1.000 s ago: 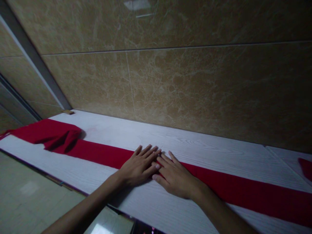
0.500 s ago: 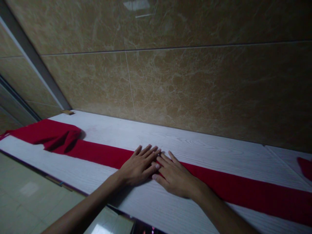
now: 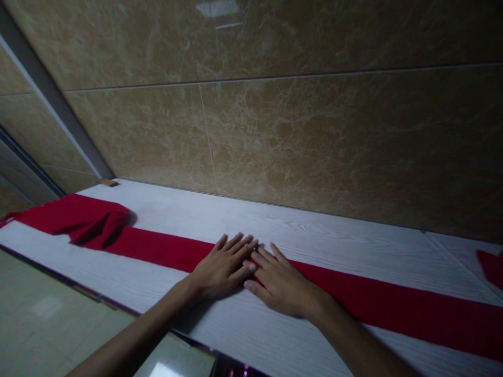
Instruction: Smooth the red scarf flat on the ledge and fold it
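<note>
A long strip of red cloth (image 3: 161, 250) runs across the white wood-grain table (image 3: 314, 335). It lies flat for most of its length and is bunched into folds toward the left end. Both palms press down on its middle stretch. My left hand (image 3: 223, 269) rests there with the fingers spread and pointing away from me. Beside it, my right hand (image 3: 281, 283) lies flat, fingers angled up and to the left. The fingertips of the two hands meet and slightly overlap, hiding the cloth beneath them.
Behind the table rises a brown marble-patterned tile wall (image 3: 275, 136), with a grey metal post (image 3: 58, 99) at left. A small brown block (image 3: 108, 182) sits at the table's far left corner. Another red piece (image 3: 491, 268) shows at the right edge. Pale floor tiles (image 3: 43, 309) appear below.
Both hands keep their place on the red cloth. Only the camera view has shifted very slightly.
</note>
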`<state>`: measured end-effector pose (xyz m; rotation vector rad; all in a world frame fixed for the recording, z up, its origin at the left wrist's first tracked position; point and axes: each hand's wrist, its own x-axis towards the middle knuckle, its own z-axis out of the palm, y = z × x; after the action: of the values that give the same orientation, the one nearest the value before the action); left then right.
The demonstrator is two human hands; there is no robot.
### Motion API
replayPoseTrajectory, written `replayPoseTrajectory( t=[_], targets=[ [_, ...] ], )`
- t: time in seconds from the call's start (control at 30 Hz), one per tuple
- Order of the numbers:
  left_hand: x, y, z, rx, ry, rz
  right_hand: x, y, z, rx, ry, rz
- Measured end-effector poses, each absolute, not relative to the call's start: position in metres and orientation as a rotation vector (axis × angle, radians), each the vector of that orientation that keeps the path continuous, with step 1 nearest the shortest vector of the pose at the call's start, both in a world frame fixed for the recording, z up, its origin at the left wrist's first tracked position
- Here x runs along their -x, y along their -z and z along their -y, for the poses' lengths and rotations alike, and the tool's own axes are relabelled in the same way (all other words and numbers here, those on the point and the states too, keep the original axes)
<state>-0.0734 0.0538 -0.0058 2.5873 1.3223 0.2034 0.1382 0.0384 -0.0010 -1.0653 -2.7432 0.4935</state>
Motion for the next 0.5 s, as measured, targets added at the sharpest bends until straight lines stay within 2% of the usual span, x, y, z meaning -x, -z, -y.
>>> replayPoseTrajectory(
  t=[0.5],
  targets=[
    [0.0732, 0.0044, -0.0529, -2.572, -0.193, -1.333, -0.1382, 0.0003, -0.0381, 1.065, -0.507, 2.739]
  ],
)
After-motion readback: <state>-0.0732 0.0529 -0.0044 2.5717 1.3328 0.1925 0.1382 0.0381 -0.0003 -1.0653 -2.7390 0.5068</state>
